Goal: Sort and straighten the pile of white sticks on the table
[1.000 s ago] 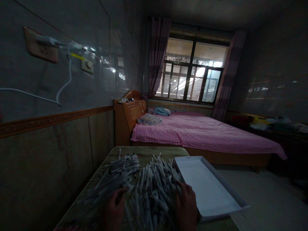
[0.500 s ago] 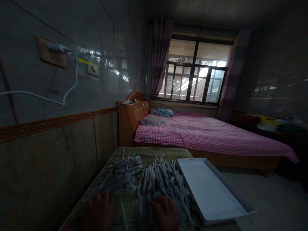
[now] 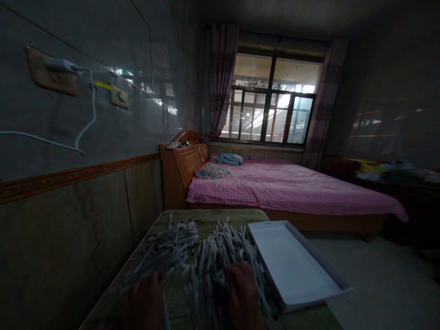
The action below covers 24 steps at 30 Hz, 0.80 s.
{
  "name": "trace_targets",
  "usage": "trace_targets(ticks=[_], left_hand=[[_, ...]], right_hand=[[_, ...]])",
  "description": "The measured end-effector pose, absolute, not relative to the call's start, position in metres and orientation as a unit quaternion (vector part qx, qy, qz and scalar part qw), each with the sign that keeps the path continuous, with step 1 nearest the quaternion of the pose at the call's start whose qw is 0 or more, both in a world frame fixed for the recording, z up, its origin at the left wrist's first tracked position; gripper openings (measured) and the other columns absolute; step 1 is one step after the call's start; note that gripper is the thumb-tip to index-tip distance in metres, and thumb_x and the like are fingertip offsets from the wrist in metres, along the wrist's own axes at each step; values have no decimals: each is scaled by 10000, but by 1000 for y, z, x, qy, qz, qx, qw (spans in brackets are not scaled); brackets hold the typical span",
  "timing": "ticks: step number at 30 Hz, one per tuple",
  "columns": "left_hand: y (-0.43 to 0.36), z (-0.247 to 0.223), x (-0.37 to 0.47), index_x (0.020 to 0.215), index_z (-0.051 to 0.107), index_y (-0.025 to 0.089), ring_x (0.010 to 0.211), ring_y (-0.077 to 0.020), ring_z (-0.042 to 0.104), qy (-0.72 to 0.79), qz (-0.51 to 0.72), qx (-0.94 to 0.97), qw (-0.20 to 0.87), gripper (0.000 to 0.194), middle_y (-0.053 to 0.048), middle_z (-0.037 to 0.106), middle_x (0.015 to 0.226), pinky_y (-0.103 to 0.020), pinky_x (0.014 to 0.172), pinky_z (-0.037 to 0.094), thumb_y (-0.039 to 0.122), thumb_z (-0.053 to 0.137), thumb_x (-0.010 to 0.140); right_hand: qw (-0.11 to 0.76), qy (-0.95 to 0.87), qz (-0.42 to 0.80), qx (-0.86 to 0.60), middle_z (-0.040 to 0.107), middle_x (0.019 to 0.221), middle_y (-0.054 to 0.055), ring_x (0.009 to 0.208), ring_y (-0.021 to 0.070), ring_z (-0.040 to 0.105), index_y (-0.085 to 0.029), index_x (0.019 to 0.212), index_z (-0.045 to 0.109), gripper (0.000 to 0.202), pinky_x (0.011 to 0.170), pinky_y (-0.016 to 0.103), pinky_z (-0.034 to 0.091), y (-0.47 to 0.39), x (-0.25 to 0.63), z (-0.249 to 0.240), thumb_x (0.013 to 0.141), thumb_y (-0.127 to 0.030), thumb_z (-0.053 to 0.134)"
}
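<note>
Two heaps of thin, pale, pen-like sticks lie on a small table (image 3: 220, 213). The left heap (image 3: 168, 250) is lower and more tangled; the right heap (image 3: 223, 250) is larger, its sticks mostly pointing away from me. My left hand (image 3: 144, 298) is at the near edge of the left heap, fingers curled and fingertips hidden. A single stick (image 3: 167, 314) lies just right of it. My right hand (image 3: 241, 291) rests over the near part of the right heap with bent fingers among the sticks. Dim light and blur hide what either hand grips.
A shallow white tray (image 3: 292, 261) sits on the table's right side, by the right heap. Beyond stands a bed (image 3: 275, 188) with a pink checked cover. A tiled wall (image 3: 82, 229) runs along the left, with a plugged-in charger (image 3: 62, 65) and cable.
The view has shifted slightly to the right. My right hand has moved forward over its heap. My left hand has moved closer to the single stick, its fingers more curled.
</note>
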State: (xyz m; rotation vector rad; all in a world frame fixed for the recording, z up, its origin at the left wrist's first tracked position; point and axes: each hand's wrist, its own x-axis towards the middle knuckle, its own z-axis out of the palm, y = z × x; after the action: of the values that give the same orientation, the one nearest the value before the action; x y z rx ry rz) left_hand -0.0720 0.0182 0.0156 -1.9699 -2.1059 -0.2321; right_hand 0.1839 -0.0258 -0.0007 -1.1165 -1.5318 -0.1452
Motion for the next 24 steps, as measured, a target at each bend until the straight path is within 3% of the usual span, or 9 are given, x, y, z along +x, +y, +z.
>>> trace_targets(ticks=[4,7,10,13,14,17,20,24], left_hand=[[20,10,-68,1182,750,176,984,-296,758,-700,-115,-699,92,430,-145,830,1047,-414,911,485,179,339,1055],[19,6,-65,1238,726,158,998,-285,778,-696,-119,-708,38,442,-164,821,1144,-387,858,512,178,321,1061],[18,4,-61,1287,705,152,1001,-257,782,-696,-110,-709,27,495,-185,776,1284,-348,803,515,97,280,1039],[17,1,-54,1295,705,151,1009,-271,780,-702,-99,-704,32,468,-202,758,1290,-351,793,523,157,302,1058],[16,0,-51,1295,705,148,1007,-282,779,-700,-96,-707,27,455,-205,759,1272,-359,796,528,203,315,1068],[14,-7,-39,1313,699,147,1024,-302,773,-696,-102,-711,10,457,-210,747,1267,-391,831,541,260,326,1075],[12,-15,-24,1332,697,172,1052,-316,765,-693,-125,-710,-10,449,-204,737,1284,-420,860,551,269,349,1065],[12,-15,-5,1362,682,176,1140,-309,736,-664,-157,-730,-37,462,-204,713,1365,-418,920,542,219,346,1047]], right_hand=[[615,-561,5,-554,794,1017,41,945,209,767,-262,1061,759,251,812,315,626,-35,193,18,1027,-247,510],[512,-657,-51,-551,794,1204,53,1096,260,764,-295,1268,732,310,902,381,640,-49,203,13,989,-346,608],[368,-771,-230,-467,777,1316,55,1186,349,735,-327,1430,654,572,937,476,637,-63,220,-10,895,-501,760],[231,-794,-338,-450,678,1484,44,1298,330,684,-357,1575,508,714,1005,479,595,-69,241,-36,918,-226,752],[209,-788,-342,-467,660,1505,49,1319,338,669,-361,1603,467,747,1016,495,585,-68,248,-43,921,-228,741],[205,-786,-350,-466,685,1470,81,1273,364,693,-325,1617,456,761,972,512,590,-62,260,-51,930,-491,738],[217,-792,-338,-460,674,1483,95,1284,371,681,-299,1635,437,897,980,504,572,-55,263,-48,890,-739,676],[239,-794,-309,-467,656,1509,83,1325,356,647,-315,1647,412,900,1029,495,538,-47,260,-46,890,-698,712]])
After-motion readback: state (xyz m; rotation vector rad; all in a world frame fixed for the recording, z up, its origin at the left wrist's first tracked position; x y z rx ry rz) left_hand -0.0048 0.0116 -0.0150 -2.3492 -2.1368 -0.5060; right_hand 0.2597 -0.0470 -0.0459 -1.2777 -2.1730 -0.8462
